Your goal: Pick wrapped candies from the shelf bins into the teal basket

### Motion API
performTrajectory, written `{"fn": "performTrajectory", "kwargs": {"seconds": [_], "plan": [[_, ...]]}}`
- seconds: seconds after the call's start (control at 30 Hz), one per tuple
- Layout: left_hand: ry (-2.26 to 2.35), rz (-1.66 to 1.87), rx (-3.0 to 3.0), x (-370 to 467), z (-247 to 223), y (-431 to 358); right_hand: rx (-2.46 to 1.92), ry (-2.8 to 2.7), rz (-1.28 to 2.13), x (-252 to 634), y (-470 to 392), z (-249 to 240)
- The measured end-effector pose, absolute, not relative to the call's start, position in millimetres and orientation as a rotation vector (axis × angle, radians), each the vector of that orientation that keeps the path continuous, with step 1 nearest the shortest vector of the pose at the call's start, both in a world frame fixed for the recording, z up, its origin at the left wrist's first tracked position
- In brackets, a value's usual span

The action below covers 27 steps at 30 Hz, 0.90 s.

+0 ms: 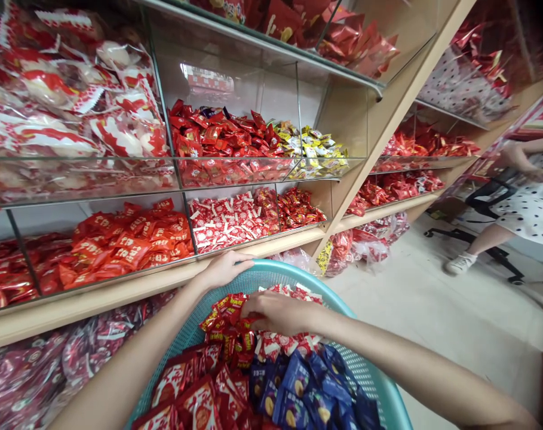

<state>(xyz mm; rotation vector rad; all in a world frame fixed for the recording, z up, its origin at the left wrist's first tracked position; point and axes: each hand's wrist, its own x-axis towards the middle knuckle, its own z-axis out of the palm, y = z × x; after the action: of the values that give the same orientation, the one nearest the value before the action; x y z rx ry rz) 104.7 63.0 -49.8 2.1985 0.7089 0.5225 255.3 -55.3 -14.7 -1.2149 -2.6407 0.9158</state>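
Observation:
A teal plastic basket [343, 301] fills the lower middle, holding wrapped sweets. My left hand [224, 270] rests on its far rim, the fingers together over the edge. Inside, my right hand [275, 312] reaches down onto the sweets with its fingers curled; the fingertips are hidden, and so is anything in them. Around it lie red and yellow packets [226, 313] to the left and red and white wrapped sweets [284, 346] below. Nearer me are larger red packets [199, 400] and dark blue packets [298, 382].
Glass-fronted shelves [349, 197] with compartments of red, white and yellow sweets stand in front. Bagged goods [96, 340] lie under the lower ledge at left. On the right, a person in a dotted dress [533, 203] is by a wheeled chair [490, 251].

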Motion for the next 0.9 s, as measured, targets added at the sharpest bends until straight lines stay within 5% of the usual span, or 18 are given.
{"fn": "performTrajectory", "kwargs": {"seconds": [0.3,0.9], "plan": [[0.767,0.531,2.187,105.6,-54.0,64.9,-1.186,-2.871,0.784,237.7,-57.9,-31.5],[0.677,0.49,2.131,106.0,-46.6,63.2,-1.353,-2.814,-0.089,211.9,-26.8,-53.1]]}}
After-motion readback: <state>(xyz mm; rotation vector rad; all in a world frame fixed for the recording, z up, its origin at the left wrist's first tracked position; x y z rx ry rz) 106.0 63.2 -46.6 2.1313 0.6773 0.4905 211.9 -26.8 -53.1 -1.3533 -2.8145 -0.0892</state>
